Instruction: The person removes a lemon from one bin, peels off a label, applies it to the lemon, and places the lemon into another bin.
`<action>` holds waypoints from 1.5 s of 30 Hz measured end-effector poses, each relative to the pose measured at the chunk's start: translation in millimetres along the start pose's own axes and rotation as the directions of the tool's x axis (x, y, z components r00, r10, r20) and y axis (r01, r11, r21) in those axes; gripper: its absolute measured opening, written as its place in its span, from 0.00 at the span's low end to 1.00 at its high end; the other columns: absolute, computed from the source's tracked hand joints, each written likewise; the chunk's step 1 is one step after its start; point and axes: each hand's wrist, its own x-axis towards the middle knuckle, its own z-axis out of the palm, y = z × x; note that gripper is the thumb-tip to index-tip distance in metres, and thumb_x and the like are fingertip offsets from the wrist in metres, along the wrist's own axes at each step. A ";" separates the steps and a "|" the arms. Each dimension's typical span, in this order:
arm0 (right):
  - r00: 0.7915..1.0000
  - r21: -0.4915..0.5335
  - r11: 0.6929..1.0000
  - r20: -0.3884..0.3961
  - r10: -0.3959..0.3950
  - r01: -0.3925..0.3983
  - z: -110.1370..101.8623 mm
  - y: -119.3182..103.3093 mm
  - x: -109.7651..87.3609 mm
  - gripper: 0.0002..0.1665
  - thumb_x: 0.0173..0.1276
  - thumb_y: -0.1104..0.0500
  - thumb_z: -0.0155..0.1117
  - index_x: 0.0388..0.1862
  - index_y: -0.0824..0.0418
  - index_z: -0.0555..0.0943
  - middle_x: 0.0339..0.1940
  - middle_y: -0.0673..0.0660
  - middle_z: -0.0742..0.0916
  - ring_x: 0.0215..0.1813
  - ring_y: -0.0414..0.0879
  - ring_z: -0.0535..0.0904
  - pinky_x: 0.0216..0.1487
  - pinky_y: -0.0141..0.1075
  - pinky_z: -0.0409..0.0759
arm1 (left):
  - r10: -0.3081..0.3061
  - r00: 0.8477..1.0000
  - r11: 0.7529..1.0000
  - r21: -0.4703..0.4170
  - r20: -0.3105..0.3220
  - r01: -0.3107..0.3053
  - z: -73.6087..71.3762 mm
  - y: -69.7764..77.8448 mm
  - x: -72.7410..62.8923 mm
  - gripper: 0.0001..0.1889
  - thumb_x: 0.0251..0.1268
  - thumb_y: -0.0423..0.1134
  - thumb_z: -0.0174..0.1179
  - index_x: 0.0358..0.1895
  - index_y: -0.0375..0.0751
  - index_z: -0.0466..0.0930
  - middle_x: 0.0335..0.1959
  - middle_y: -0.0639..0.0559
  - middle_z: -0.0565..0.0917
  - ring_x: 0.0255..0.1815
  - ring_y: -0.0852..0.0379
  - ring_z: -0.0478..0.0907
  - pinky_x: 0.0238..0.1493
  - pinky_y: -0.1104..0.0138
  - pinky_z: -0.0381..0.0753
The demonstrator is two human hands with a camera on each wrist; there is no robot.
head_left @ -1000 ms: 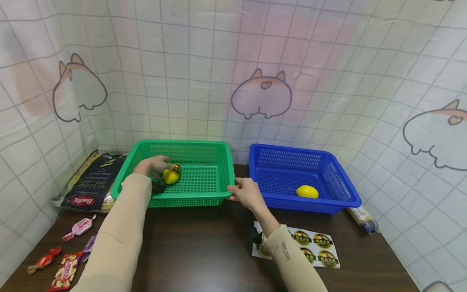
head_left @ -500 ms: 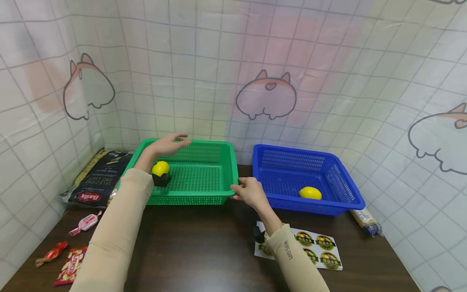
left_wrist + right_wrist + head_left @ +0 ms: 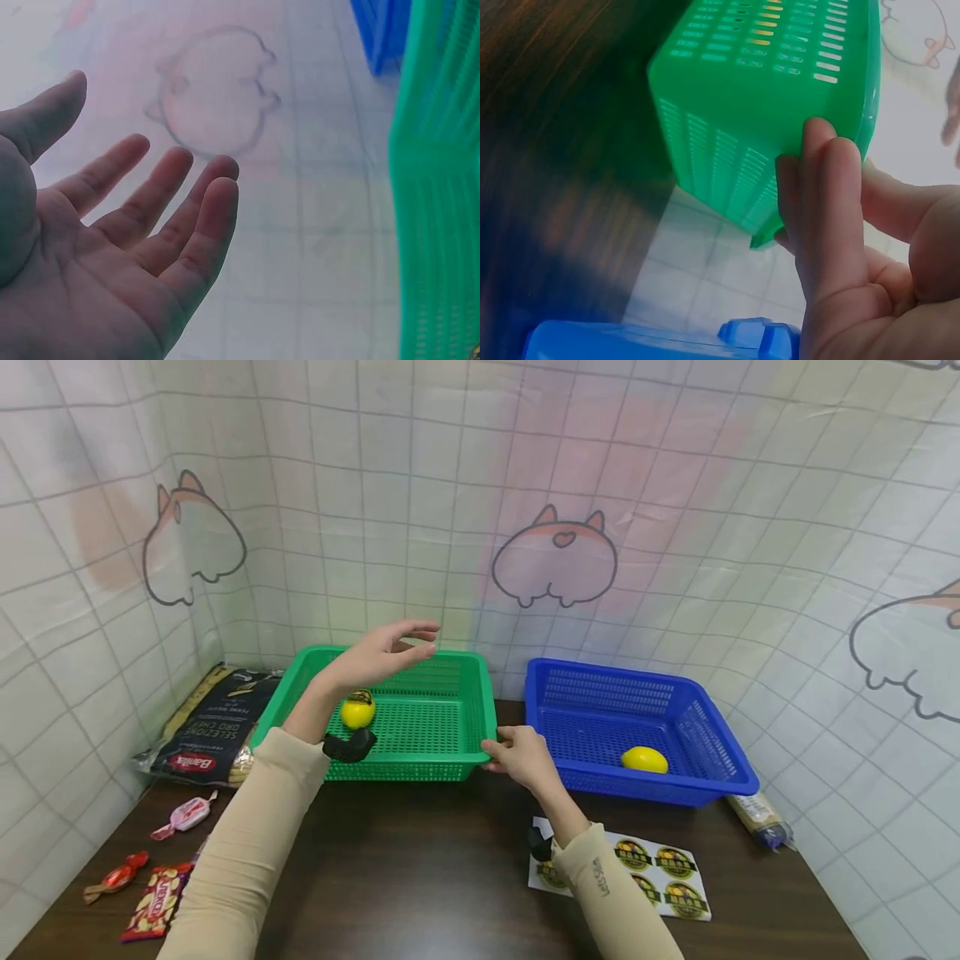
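With the right grip (image 3: 522, 756), pinching the green basket (image 3: 420, 735) at its front right corner. With the left grip (image 3: 378, 658), holding nothing: loosely spread, raised above the same basket. Inside that basket, toward its left end, a lemon (image 3: 357, 713) with what looks like a printed sticker (image 3: 362, 696) on its upper side, seen just beyond the black wrist strap (image 3: 350, 746). To steady the basket well, pinch just firmly enough to stop a slide, without lifting or tugging sideways; otherwise likely to set the lemon rolling, judging by its round shape. Best also to carry the left wrist high enough to clear both lemon and basket edge. Near the pinch, to the right, the blue basket (image 3: 585, 727) with a second lemon (image 3: 645, 760), plain on the side in view; better not to bump it. Farther out on the desk (image 3: 405, 877), a sheet of round stickers (image 3: 684, 878), partly hidden by the right sleeve (image 3: 592, 872): lift clear rather than drag across. To the left, beside the green basket, a pasta bag (image 3: 217, 727), with wrapped sweets (image 3: 189, 814) in front; at far right, by the blue basket's front corner, a rolled packet (image 3: 759, 820).
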 end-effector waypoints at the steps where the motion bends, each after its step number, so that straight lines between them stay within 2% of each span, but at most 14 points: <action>1: 1.000 -0.009 1.000 0.000 -0.008 0.008 -0.5 0.3 -0.8 0.28 0.73 0.56 0.62 0.68 0.66 0.74 0.49 0.65 0.90 0.37 0.49 0.91 0.38 0.34 0.88 | 0.014 1.000 1.000 0.007 0.005 -0.014 4.0 3.8 -2.3 0.28 0.76 0.53 0.52 0.74 0.53 0.63 0.74 0.48 0.69 0.71 0.44 0.71 0.69 0.46 0.73; 4: 1.000 -0.031 0.999 -0.007 -0.026 0.026 -3.3 -0.7 -3.3 0.26 0.73 0.55 0.62 0.67 0.65 0.76 0.48 0.64 0.90 0.36 0.48 0.91 0.40 0.37 0.88 | 0.052 0.999 0.998 0.023 0.016 -0.052 17.0 12.8 -8.2 0.27 0.75 0.53 0.53 0.73 0.56 0.65 0.72 0.51 0.71 0.71 0.46 0.72 0.68 0.47 0.75; 9: 0.998 -0.072 0.997 -0.045 -0.036 0.032 -10.8 -3.1 -9.0 0.32 0.73 0.52 0.62 0.70 0.67 0.71 0.47 0.65 0.90 0.37 0.49 0.91 0.44 0.42 0.88 | 0.133 0.990 0.989 0.060 0.051 -0.136 42.2 25.8 -14.6 0.26 0.74 0.51 0.55 0.72 0.57 0.66 0.71 0.53 0.73 0.66 0.50 0.77 0.64 0.51 0.79; 13: 0.997 -0.118 0.992 -0.066 -0.042 0.034 -16.5 -1.2 -18.7 0.34 0.72 0.49 0.62 0.70 0.67 0.71 0.45 0.63 0.91 0.37 0.50 0.91 0.46 0.44 0.88 | 0.198 0.977 0.975 0.084 0.080 -0.204 64.3 26.9 -18.8 0.24 0.74 0.46 0.56 0.71 0.53 0.68 0.70 0.52 0.75 0.63 0.51 0.80 0.63 0.53 0.80; 17: 0.994 -0.177 0.982 -0.066 -0.083 0.070 -20.2 3.8 -31.9 0.29 0.72 0.48 0.63 0.66 0.62 0.77 0.39 0.59 0.92 0.33 0.46 0.89 0.39 0.41 0.87 | 0.225 0.968 0.971 0.054 0.114 -0.232 85.9 21.5 -24.3 0.24 0.74 0.43 0.56 0.71 0.49 0.69 0.69 0.50 0.76 0.62 0.51 0.80 0.62 0.55 0.81; 23: 0.989 -0.290 0.952 -0.071 -0.126 0.100 -27.4 6.8 -51.9 0.22 0.71 0.47 0.64 0.58 0.56 0.83 0.31 0.53 0.91 0.28 0.38 0.83 0.29 0.33 0.77 | 0.218 0.966 0.974 0.027 0.136 -0.224 110.8 12.1 -28.6 0.24 0.74 0.45 0.56 0.70 0.47 0.70 0.68 0.49 0.77 0.61 0.49 0.80 0.61 0.57 0.82; 27: 0.992 -0.331 0.940 -0.064 -0.112 0.085 -35.0 9.4 -62.8 0.20 0.70 0.48 0.65 0.56 0.54 0.84 0.36 0.54 0.91 0.30 0.39 0.83 0.28 0.33 0.77 | 0.208 0.970 0.977 0.013 0.128 -0.211 130.8 4.0 -29.3 0.21 0.75 0.46 0.56 0.68 0.48 0.73 0.65 0.50 0.80 0.58 0.53 0.82 0.57 0.61 0.83; 31: 0.995 -0.373 0.926 -0.046 -0.085 0.062 -41.2 19.5 -71.3 0.18 0.69 0.49 0.66 0.55 0.52 0.85 0.41 0.53 0.92 0.32 0.40 0.85 0.29 0.34 0.78 | 0.204 0.964 0.979 -0.006 0.168 -0.206 159.4 -6.6 -30.2 0.21 0.75 0.48 0.54 0.65 0.46 0.75 0.60 0.51 0.83 0.54 0.58 0.84 0.53 0.69 0.82; 35: 0.997 -0.414 0.907 -0.006 -0.078 0.069 -43.9 32.7 -77.4 0.16 0.68 0.50 0.67 0.53 0.52 0.85 0.39 0.52 0.92 0.34 0.40 0.85 0.31 0.36 0.81 | 0.190 0.959 0.981 -0.010 0.210 -0.193 182.1 -16.9 -31.5 0.19 0.76 0.48 0.54 0.63 0.45 0.77 0.54 0.53 0.86 0.53 0.60 0.84 0.50 0.72 0.81; 39: 0.996 -0.433 0.898 0.042 -0.073 0.084 -46.6 42.8 -84.3 0.14 0.68 0.53 0.67 0.51 0.52 0.86 0.38 0.51 0.92 0.37 0.42 0.87 0.34 0.38 0.83 | 0.165 0.960 0.980 0.073 0.224 -0.185 195.5 -27.4 -31.2 0.19 0.76 0.50 0.53 0.62 0.46 0.77 0.55 0.53 0.86 0.56 0.58 0.82 0.54 0.68 0.82; 45: 0.988 -0.444 0.883 0.095 -0.121 0.151 -50.5 52.3 -91.7 0.16 0.69 0.54 0.66 0.53 0.56 0.86 0.46 0.53 0.92 0.47 0.50 0.88 0.45 0.45 0.86 | 0.088 0.975 0.947 0.286 0.202 -0.144 205.4 -36.5 -35.0 0.26 0.75 0.58 0.50 0.67 0.47 0.74 0.66 0.52 0.78 0.69 0.54 0.74 0.69 0.57 0.75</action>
